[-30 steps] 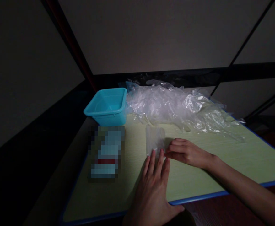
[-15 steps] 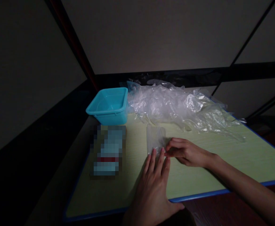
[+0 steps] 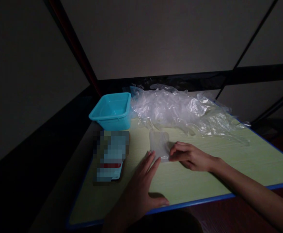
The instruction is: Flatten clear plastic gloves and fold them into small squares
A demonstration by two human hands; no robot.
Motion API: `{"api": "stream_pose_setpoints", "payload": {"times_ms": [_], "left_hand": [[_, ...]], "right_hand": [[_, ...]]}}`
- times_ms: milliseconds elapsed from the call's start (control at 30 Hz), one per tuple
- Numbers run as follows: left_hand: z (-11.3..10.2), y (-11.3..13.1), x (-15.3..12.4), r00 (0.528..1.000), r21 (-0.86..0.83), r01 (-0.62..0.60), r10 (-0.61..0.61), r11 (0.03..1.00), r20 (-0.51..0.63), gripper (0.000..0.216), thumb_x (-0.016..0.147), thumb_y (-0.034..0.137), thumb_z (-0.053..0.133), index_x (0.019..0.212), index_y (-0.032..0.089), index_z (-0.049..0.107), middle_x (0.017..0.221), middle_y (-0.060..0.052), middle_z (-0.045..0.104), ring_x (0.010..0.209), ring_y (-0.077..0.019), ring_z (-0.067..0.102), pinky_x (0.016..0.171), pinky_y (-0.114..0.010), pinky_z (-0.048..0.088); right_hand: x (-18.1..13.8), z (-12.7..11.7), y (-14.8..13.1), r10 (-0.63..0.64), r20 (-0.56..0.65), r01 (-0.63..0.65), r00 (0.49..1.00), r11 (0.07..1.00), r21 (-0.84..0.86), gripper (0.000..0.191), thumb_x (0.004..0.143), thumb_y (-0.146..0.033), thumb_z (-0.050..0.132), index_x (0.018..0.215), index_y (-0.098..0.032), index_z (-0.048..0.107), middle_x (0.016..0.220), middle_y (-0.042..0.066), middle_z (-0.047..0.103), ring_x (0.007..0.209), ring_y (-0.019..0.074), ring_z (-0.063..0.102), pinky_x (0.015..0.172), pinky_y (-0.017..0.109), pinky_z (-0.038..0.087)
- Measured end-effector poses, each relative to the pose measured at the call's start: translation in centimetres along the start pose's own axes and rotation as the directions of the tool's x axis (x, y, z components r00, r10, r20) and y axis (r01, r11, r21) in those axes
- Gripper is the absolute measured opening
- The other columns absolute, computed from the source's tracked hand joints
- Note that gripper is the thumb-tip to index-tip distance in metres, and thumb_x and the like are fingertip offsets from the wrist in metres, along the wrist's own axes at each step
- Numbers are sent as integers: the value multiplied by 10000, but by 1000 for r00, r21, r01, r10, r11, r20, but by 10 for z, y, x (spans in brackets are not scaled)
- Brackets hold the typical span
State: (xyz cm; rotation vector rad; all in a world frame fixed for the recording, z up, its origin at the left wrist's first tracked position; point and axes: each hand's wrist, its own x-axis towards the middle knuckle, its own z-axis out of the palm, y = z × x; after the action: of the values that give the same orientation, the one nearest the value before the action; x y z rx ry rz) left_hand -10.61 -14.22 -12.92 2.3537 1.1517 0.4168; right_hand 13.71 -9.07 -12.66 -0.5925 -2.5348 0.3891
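Note:
A small folded piece of clear plastic (image 3: 159,144) lies flat on the pale green table (image 3: 204,174). My right hand (image 3: 190,157) rests at its right edge, fingers curled and pinching the plastic's near corner. My left hand (image 3: 141,187) lies on the table just left of and below the piece, fingers stretched out and fingertips close to its lower left corner, thumb spread toward the table's front edge.
A heap of crumpled clear plastic (image 3: 180,108) covers the table's back. A turquoise tub (image 3: 112,110) stands at the back left. A blurred packet (image 3: 111,155) lies left of my hands. The blue table edge (image 3: 204,200) runs close in front.
My left hand has slid left and back off the folded plastic, and its fingers now point up and to the right. My right hand keeps its pinch on the plastic's edge.

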Motion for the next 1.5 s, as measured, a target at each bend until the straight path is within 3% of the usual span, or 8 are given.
{"api": "stream_pose_setpoints", "payload": {"times_ms": [167, 300, 533, 933, 1500], "left_hand": [[5, -11, 1, 986, 18, -14, 17, 1000, -168, 620, 782, 182, 585, 1345, 181, 326, 1426, -114, 329, 1310, -243, 291, 1045, -447, 317], [6, -14, 3, 978, 78, -35, 51, 996, -205, 487, 807, 181, 544, 1280, 184, 430, 1366, -97, 431, 1277, -242, 358, 1026, -436, 358], [8, -12, 3, 972, 154, -92, 122, 984, -199, 427, 820, 184, 534, 1242, 178, 476, 1325, -88, 483, 1266, -242, 375, 1021, -454, 367], [7, -10, 4, 984, 201, -75, 104, 977, -141, 403, 830, 183, 519, 1231, 161, 481, 1322, -105, 483, 1256, -243, 390, 1015, -475, 357], [8, -12, 5, 978, 209, -89, 126, 974, -168, 405, 813, 160, 535, 1216, 163, 500, 1304, -91, 505, 1246, -249, 404, 1006, -464, 387]], "right_hand": [[-1, -3, 0, -1, -115, -6, 993, 998, -58, 301, 813, -44, 396, 987, -139, 622, 898, 105, 591, 811, 171, 523, 690, 320, 441], [-3, -2, 0, -51, -73, 33, 996, 974, -226, 256, 837, -93, 414, 998, -130, 609, 889, 106, 600, 837, 188, 522, 707, 340, 422], [-2, -3, -3, -82, -18, 72, 996, 950, -304, 220, 896, -145, 403, 945, -129, 618, 856, 84, 607, 785, 169, 508, 670, 314, 393], [3, 1, -10, -143, 83, 165, 986, 862, -479, 248, 918, -123, 409, 792, -136, 622, 706, 25, 583, 642, 134, 479, 587, 297, 338], [5, 6, -8, -123, 73, 143, 990, 844, -516, 261, 915, -131, 406, 727, -152, 586, 711, 16, 587, 647, 137, 486, 598, 304, 348]]}}
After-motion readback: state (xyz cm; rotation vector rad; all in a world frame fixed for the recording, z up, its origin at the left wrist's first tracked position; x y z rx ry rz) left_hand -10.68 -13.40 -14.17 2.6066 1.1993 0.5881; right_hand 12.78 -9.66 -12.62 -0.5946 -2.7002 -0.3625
